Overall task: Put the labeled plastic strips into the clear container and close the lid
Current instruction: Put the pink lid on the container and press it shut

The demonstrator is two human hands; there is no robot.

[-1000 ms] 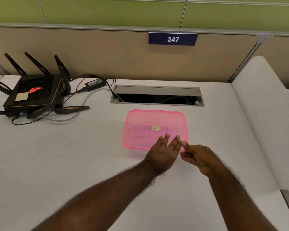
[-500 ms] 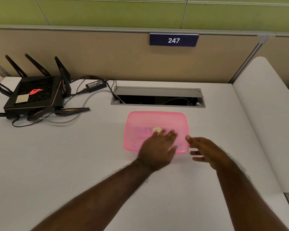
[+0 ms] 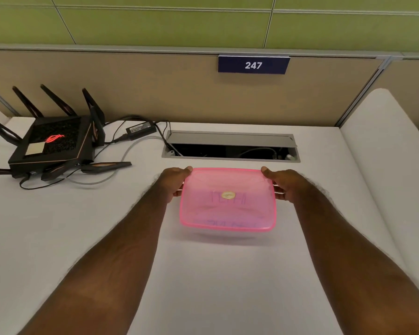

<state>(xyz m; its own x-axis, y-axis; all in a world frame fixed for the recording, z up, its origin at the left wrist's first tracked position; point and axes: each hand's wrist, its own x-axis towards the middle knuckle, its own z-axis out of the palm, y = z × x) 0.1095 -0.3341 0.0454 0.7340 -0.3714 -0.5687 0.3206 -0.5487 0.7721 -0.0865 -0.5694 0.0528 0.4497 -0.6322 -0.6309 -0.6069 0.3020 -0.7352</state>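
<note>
The clear container with its translucent pink lid (image 3: 228,209) on top sits in the middle of the white desk. A small gold sticker (image 3: 228,195) marks the lid's centre. Faint dark lettering of the strips (image 3: 228,199) shows through the lid. My left hand (image 3: 173,181) grips the container's left side, thumb on the far left corner. My right hand (image 3: 282,183) grips the right side, thumb on the far right corner. The container's near edge seems slightly raised, with a blurred shadow under it.
A black router (image 3: 51,143) with several antennas stands at the far left, its cables and a power adapter (image 3: 140,129) trailing right. An open cable slot (image 3: 230,149) lies just behind the container. A beige partition with the sign 247 (image 3: 253,65) closes the back. A white panel (image 3: 385,165) borders the right.
Both hands left the lid's near edge, where the left palm lay on it, and moved out to the container's two sides. They now hold it from left and right.
</note>
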